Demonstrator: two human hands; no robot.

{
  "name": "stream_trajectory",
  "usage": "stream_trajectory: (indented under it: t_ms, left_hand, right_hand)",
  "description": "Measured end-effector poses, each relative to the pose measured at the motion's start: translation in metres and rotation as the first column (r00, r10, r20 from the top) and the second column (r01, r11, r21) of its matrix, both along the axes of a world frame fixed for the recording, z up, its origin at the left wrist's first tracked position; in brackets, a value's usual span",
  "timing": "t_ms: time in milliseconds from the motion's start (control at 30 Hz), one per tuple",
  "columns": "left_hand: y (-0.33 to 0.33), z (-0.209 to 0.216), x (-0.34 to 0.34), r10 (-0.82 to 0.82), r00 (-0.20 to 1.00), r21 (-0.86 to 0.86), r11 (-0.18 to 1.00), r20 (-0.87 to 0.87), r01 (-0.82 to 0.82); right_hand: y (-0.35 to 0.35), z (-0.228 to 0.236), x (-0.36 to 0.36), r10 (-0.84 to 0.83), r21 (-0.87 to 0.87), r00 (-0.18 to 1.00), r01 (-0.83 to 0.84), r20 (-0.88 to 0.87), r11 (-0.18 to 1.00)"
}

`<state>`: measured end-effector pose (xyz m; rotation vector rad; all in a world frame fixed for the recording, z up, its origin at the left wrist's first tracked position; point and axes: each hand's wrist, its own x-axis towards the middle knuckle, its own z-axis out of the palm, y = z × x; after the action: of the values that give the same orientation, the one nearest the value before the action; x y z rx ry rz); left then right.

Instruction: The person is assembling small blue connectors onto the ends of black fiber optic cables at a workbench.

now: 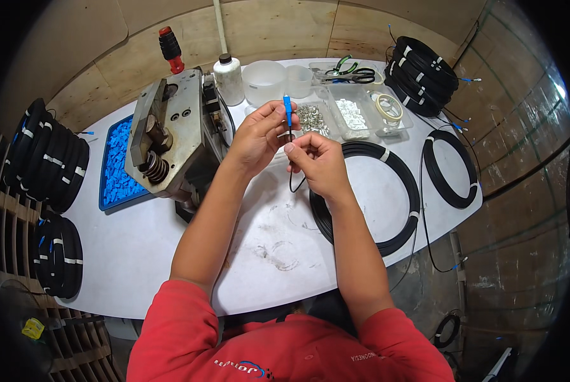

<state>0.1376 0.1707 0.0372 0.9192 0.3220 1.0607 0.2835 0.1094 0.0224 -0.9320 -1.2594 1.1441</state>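
On the tabletop (278,223) at left, loose blue pieces (118,169) are waiting in a tray (126,204). Above the middle, the left hand (257,139) is pinching a blue connector (287,106), apparently already seated on a black cable (291,132), which the right hand (324,167) is gripping just below; a tied coil (399,170) is lying farther right.

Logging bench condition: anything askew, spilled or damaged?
Dark smudges mar the white tabletop toward its near edge, standing out against the pale surface; a blue-tipped cable end hangs loose past the right side.
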Motion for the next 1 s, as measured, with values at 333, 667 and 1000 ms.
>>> stream_trajectory:
  t_ms: [333,667,1000]
  left_hand:
    - [0.0012,0.0003,-0.0018,-0.02,1.0,0.014,1.0,-0.01,0.02]
    - [0.0004,0.0023,-0.0018,-0.039,0.999,0.01,0.999,-0.022,0.039]
    - [0.0028,-0.0027,-0.0006,-0.027,1.0,0.003,1.0,-0.015,0.027]
  right_hand:
    - [-0.0008,0.0011,-0.0005,-0.013,0.001,1.0,0.013,0.005,1.0]
    - [0.0001,-0.0007,-0.0003,-0.013,0.017,1.0,0.014,-0.002,1.0]
    - [-0.0015,0.001,0.0008,-0.014,0.022,1.0,0.013,0.021,1.0]
